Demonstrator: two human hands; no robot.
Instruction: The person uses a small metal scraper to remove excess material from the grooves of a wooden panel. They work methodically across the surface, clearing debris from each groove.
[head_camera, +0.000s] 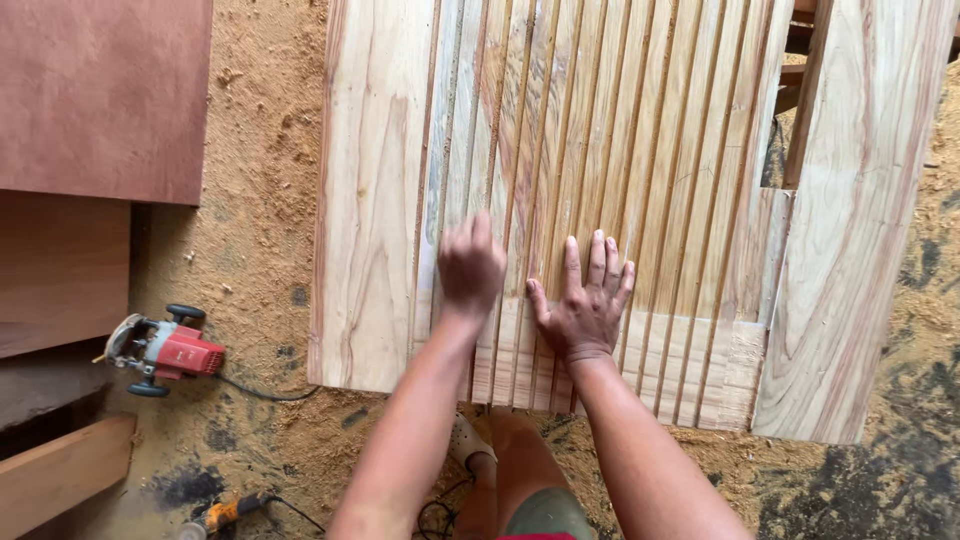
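Observation:
A pale wooden panel (370, 200) with many narrow vertical slats (640, 150) lies in front of me over a sawdust floor. My left hand (470, 265) rests on the slats near the panel's near edge, its fingers curled and pressed onto the wood. Just to its right, my right hand (585, 300) lies flat on the slats with fingers spread. Neither hand holds anything. My knee shows below the panel's edge.
A red electric router (165, 350) with a black cable sits on the sawdust at the left. Reddish plywood (100, 95) and brown boards (60, 470) lie further left. A yellow power tool (225, 515) lies at the bottom. A wide plank (860, 220) flanks the panel's right side.

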